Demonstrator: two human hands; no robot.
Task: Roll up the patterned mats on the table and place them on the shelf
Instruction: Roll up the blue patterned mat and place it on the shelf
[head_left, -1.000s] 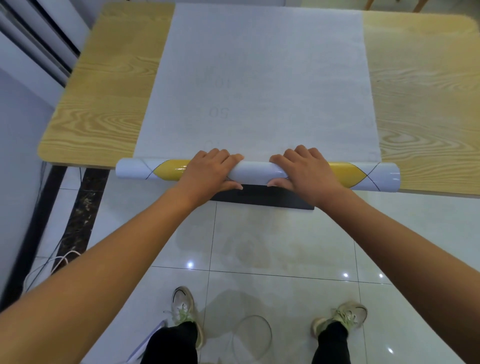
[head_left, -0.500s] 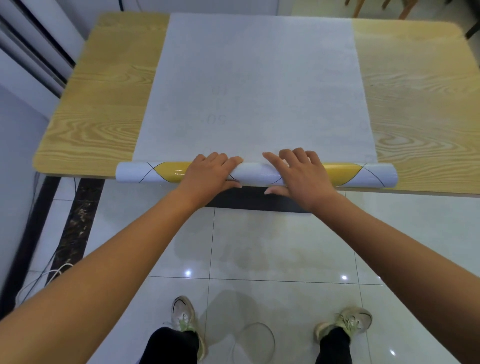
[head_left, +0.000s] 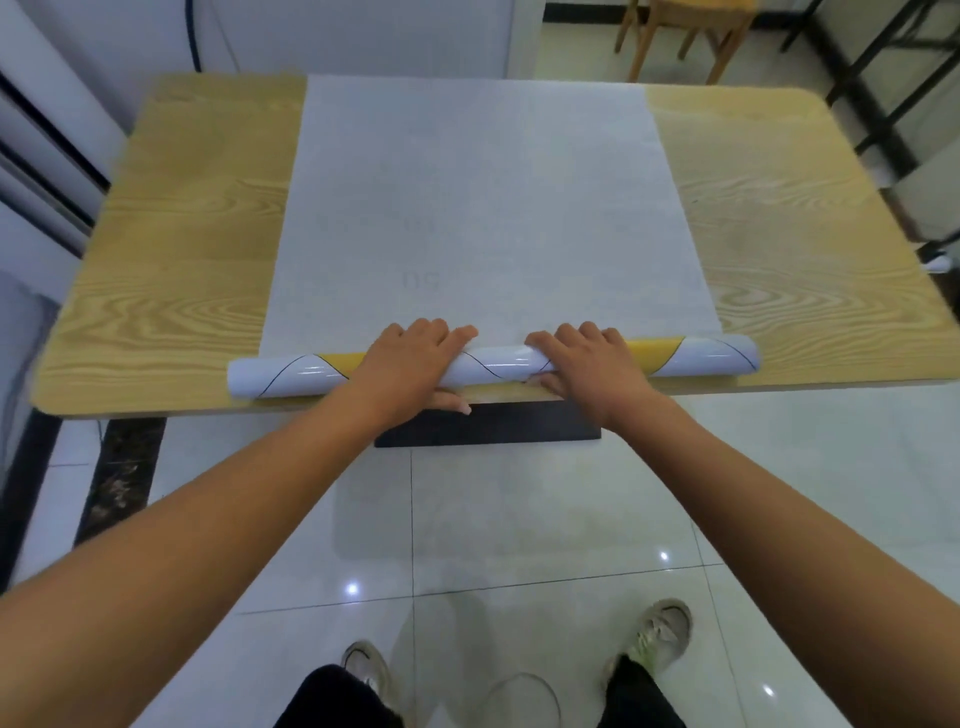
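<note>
Rolling mat (head_left: 498, 364) further in from near edge of table (head_left: 171, 249), baring a strip of tabletop in front | gripping its rolled part with left hand (head_left: 410, 364) and right hand (head_left: 592, 364), fingers curled over | counting one mat, one table, two hands | failing to read faint print (head_left: 423, 280) mid-table

Home dining area: wood-grain table (head_left: 182, 260); wooden chair (head_left: 685, 31) beyond; glossy floor tiles (head_left: 519, 519)

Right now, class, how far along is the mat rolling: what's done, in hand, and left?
Done: the near end of the mat is wound into a roll at the table edge. In hand: the left hand and right hand grip that roll. Left: most of the mat lies flat, and no shelf is in view.
</note>
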